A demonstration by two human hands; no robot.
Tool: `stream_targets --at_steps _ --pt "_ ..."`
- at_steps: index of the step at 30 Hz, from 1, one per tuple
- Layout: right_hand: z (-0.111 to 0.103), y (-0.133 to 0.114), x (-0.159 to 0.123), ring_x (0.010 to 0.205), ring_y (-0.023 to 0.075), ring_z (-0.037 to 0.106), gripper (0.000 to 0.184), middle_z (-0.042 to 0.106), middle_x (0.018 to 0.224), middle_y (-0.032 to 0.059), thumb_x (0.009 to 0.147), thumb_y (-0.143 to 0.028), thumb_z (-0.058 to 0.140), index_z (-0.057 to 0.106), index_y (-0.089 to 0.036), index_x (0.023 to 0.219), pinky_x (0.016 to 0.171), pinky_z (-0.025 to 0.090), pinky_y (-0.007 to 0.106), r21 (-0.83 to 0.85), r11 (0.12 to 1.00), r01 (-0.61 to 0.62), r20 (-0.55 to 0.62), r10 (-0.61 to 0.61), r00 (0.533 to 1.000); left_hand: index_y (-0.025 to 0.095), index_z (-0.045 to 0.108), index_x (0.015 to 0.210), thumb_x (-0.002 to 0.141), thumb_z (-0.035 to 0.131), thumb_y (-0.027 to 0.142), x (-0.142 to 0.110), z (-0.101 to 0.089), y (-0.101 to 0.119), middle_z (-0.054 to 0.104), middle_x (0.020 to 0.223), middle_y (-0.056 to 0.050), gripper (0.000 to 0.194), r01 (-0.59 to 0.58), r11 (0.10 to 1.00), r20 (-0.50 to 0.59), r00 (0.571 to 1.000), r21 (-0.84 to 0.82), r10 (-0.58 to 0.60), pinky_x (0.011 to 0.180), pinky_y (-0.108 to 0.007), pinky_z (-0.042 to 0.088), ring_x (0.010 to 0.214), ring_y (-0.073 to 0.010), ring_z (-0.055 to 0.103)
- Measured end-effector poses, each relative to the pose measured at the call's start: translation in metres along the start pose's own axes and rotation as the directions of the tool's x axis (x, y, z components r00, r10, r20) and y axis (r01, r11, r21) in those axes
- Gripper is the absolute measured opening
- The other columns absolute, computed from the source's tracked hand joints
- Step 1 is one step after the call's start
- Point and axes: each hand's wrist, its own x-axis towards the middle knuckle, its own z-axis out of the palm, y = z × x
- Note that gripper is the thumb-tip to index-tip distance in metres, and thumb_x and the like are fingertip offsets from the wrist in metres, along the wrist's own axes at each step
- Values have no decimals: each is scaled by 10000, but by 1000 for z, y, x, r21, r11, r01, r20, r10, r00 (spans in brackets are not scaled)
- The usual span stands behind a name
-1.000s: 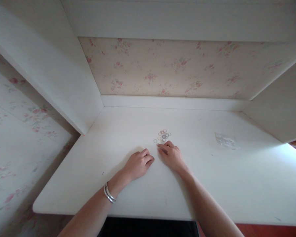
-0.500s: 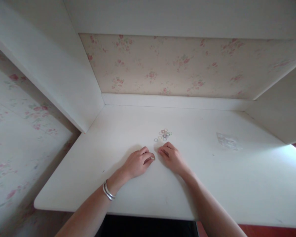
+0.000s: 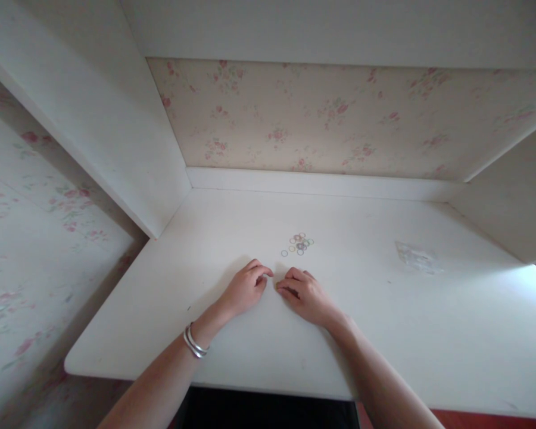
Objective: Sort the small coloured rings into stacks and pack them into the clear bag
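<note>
Small thin coloured rings that look like rubber bands (image 3: 300, 245) lie in a loose cluster on the white desk, just beyond my hands. One grey rubber band (image 3: 284, 253) sits apart at the cluster's near left. My left hand (image 3: 246, 287) rests on the desk, index finger stretched toward the right hand and thumb below it; I see nothing in it. The fingertips of my right hand (image 3: 304, 294) are pinched together. A tiny yellowish spot shows at them, seemingly a rubber band, mostly hidden. A small gap separates the two hands.
A clear plastic bag (image 3: 417, 258) lies flat on the white desk (image 3: 232, 220) at the right. White side panels (image 3: 93, 113) and a low back ledge (image 3: 321, 182) bound the desk. Small dark specks dot its surface. Silver bangles (image 3: 195, 341) circle my left wrist.
My left hand has drawn slightly left and its index finger has straightened. My right hand has come nearer and a little left, and the yellowish spot now shows at its fingertips.
</note>
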Motion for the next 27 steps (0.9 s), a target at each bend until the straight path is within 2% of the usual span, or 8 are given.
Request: stream_targets --at_steps 19,27 --pt "0 -3 0 782 129 545 158 576 868 25 876 -196 493 648 -222 885 751 393 282 -53 999 8 -18 -9 1000 198 637 936 864 441 159 1 0 4 587 930 -33 212 8 1000 12 1000 4 -8 746 -257 473 791 -126 578" --pt "-2 -4 -1 739 131 543 166 589 869 37 867 -240 502 664 -231 907 708 417 269 33 999 -14 -64 16 998 192 633 912 868 454 176 1 1 3 586 927 -33 185 18 999 3 1000 -28 -17 753 -251 483 805 -124 585"
